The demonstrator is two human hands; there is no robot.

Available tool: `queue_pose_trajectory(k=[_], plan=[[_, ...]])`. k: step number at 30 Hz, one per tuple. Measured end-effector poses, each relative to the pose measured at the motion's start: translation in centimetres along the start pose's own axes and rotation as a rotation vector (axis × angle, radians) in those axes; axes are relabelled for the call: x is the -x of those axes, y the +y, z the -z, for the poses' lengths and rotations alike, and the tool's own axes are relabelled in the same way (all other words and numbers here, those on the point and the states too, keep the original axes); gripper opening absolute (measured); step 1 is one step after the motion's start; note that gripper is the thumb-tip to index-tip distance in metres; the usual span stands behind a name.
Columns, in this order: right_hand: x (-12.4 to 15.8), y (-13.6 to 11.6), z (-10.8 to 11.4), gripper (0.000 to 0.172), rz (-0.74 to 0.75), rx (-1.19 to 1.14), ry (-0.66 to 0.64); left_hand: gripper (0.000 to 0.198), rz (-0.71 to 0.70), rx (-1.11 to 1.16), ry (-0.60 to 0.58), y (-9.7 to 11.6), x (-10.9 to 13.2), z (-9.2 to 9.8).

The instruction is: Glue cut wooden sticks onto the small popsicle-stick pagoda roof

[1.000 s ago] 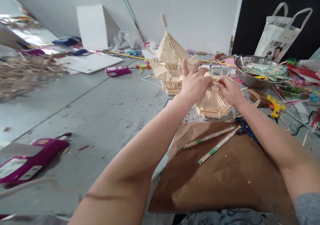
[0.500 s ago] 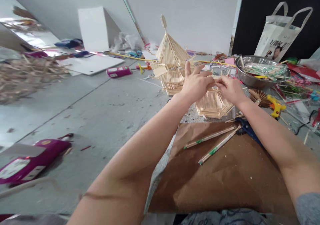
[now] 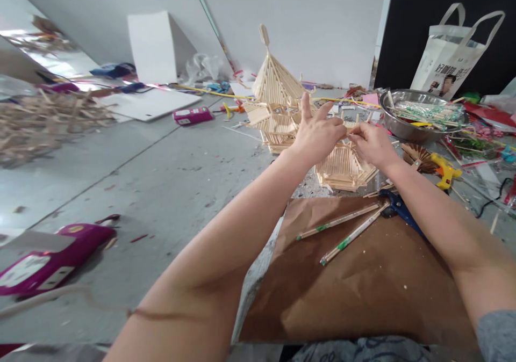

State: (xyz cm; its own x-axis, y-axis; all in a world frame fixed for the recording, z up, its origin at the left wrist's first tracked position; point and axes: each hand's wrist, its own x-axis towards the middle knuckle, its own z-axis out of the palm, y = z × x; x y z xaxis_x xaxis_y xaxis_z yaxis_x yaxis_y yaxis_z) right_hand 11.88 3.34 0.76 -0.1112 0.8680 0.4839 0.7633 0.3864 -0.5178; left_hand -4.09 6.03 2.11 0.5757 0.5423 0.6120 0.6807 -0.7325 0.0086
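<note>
A low, many-sided model of thin wooden sticks [image 3: 338, 164] stands on the floor before me, its walls flaring outward. Over its upper rim, my left hand [image 3: 316, 136] pinches with thumb and forefinger while its other fingers spread upward. My right hand [image 3: 374, 143] is closed in a pinch at the same spot, its fingertips almost meeting the left ones. What lies between the fingertips is too small and hidden to make out. Behind my left hand rises a stick pavilion [image 3: 276, 82] with a pointed roof, partly covered by that hand.
Brown paper [image 3: 363, 297] carries two wrapped stick bundles [image 3: 342, 222] and blue-handled pliers [image 3: 399, 207]. At right are a yellow glue gun [image 3: 446, 171], a metal bowl [image 3: 407, 131] of packets and a white bag [image 3: 441, 56]. Magenta power strips [image 3: 76, 246] and a stick pile [image 3: 52, 123] lie left.
My left hand's raised fingers have tipped slightly upward and spread a little. Both hands stay at the same place on the stick model's rim; nothing else has visibly moved.
</note>
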Motion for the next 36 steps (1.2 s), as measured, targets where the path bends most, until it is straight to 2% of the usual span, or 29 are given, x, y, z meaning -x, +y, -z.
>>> queue_pose_trajectory(k=[13,21,26,31,36], plan=[[0.0,-0.5,-0.1,0.012,-0.019,0.116,-0.003,0.020,0.039,0.025,0.005,0.2,0.1,0.2],[0.1,-0.3,-0.2,0.020,-0.011,0.116,-0.025,0.016,0.064,-0.007,-0.075,0.1,0.0,0.7],[0.2,-0.3,-0.2,0.022,-0.011,0.096,-0.042,0.018,0.109,-0.003,-0.101,-0.3,0.5,1.7],[0.2,0.0,-0.2,0.023,-0.038,0.058,-0.058,0.024,0.174,-0.002,-0.064,-1.0,1.5,3.1],[0.2,-0.4,-0.2,0.023,0.009,0.077,-0.053,0.022,0.262,0.025,0.016,-0.8,3.0,3.9]])
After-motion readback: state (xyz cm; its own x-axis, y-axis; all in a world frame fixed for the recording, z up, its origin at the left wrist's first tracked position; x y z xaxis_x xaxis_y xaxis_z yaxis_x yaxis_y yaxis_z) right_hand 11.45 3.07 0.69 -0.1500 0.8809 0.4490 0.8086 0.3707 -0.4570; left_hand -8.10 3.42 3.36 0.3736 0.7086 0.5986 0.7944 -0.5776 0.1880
